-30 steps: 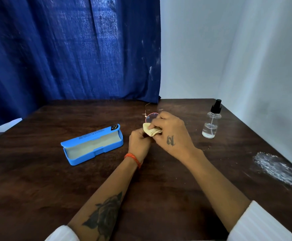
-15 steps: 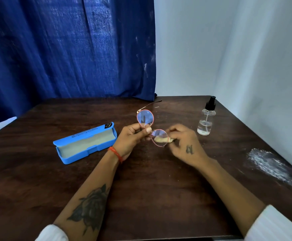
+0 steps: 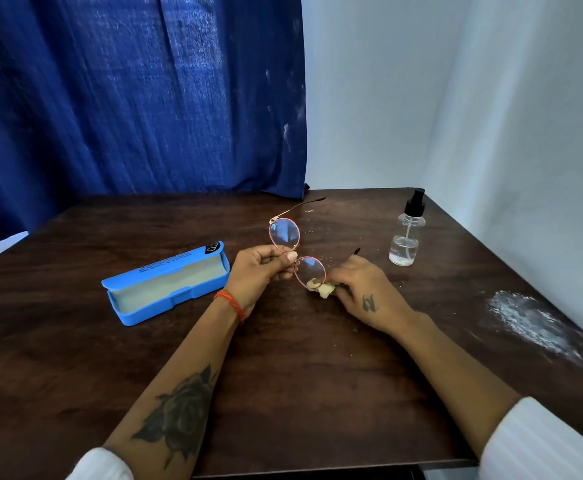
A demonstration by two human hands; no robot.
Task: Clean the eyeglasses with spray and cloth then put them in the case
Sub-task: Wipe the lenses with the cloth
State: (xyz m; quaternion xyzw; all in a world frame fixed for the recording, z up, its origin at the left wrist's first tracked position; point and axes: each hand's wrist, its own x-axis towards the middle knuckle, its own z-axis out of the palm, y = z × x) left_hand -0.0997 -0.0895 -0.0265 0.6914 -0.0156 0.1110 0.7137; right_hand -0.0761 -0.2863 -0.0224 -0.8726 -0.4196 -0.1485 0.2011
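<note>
Head view: left hand [image 3: 259, 271] pinches the eyeglasses [image 3: 297, 252] at the bridge; right hand [image 3: 363, 292] presses the cloth [image 3: 323, 288] on one lens. Left of the hands, the open blue case [image 3: 165, 284] bears unreadable print.

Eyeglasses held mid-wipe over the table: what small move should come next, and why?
Probably rub the cloth across the near lens: the right hand pinches it only at that lens's lower edge, while the left hand steadies the eyeglasses at the bridge.
</note>
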